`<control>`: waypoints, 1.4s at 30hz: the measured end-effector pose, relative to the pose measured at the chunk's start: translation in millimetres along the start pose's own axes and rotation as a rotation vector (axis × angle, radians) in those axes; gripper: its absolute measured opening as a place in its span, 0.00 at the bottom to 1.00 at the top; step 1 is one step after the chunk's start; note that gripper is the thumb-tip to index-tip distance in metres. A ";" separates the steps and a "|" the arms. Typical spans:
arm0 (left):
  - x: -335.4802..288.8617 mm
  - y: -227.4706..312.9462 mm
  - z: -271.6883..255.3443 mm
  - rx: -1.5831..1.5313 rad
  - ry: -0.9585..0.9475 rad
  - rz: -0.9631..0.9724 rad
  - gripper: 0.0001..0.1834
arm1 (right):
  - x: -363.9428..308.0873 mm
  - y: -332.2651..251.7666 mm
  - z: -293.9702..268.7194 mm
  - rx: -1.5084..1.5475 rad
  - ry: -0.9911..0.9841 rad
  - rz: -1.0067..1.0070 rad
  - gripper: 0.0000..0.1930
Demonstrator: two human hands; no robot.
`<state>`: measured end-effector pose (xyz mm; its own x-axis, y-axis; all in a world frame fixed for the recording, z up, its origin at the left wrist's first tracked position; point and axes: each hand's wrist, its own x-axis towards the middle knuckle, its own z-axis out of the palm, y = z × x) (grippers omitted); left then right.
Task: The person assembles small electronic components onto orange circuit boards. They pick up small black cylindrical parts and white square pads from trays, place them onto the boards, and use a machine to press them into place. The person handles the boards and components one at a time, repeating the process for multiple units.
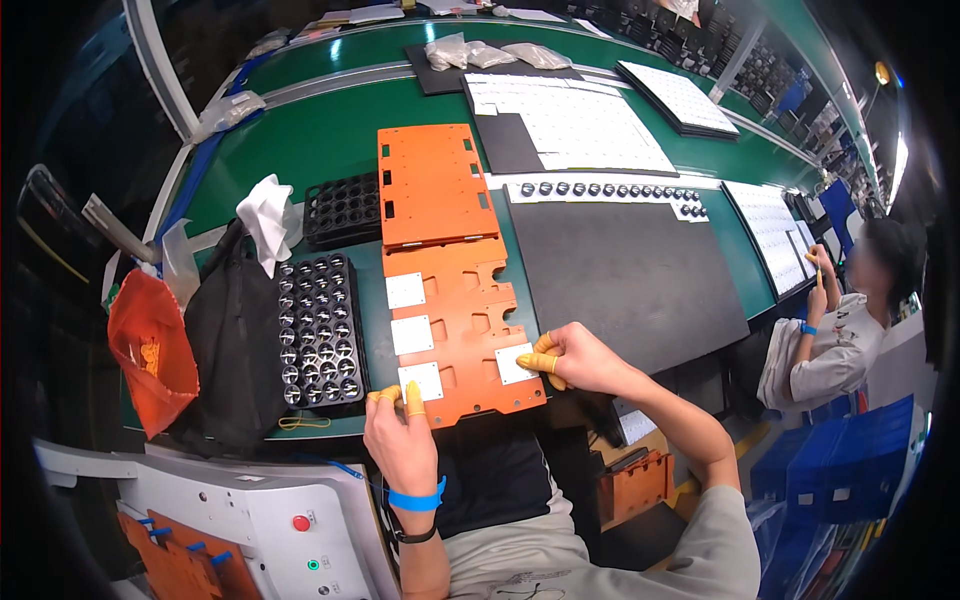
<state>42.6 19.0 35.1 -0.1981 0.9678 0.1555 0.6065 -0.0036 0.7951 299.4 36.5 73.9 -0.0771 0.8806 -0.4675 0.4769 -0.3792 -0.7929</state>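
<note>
Two small white square plates are touched at the near end of the orange fixture point(460, 268): the near-left plate point(426, 377) by the left hand point(403, 445), the near-right plate point(510, 369) by the right hand point(592, 360). Both are laid flat on the fixture. The yellow-covered fingers of each hand are set at the plate's outer edge; whether the plates are pinched or only pressed cannot be told. The plates are judged light, thin and stiff, perhaps easily scratched, so they are best held by their edges. Two more white plates point(409, 334) are seated farther up the left side. Beyond them, an orange panel point(432, 190) is joined at the far end. To the left, round shiny parts are held in a black tray point(357, 330); to the right, a dark mat point(620, 285) is spread on the green desk point(340, 105).
</note>
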 end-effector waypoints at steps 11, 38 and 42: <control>-7.1 -3.0 3.5 -0.046 -0.009 -0.018 0.11 | 6.9 22.1 -0.3 0.348 -0.109 -0.131 0.16; -11.3 36.7 31.5 -0.274 0.168 0.499 0.08 | -32.1 121.7 -118.1 -0.674 0.999 -0.335 0.09; -1.8 71.1 56.1 -0.216 0.002 0.696 0.09 | -21.3 114.6 -110.6 -0.558 0.999 -0.323 0.13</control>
<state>129.3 31.2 58.5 0.1772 0.7226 0.6681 0.4272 -0.6681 0.6092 452.5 5.7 36.2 0.3352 0.8380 0.4307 0.8952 -0.1407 -0.4228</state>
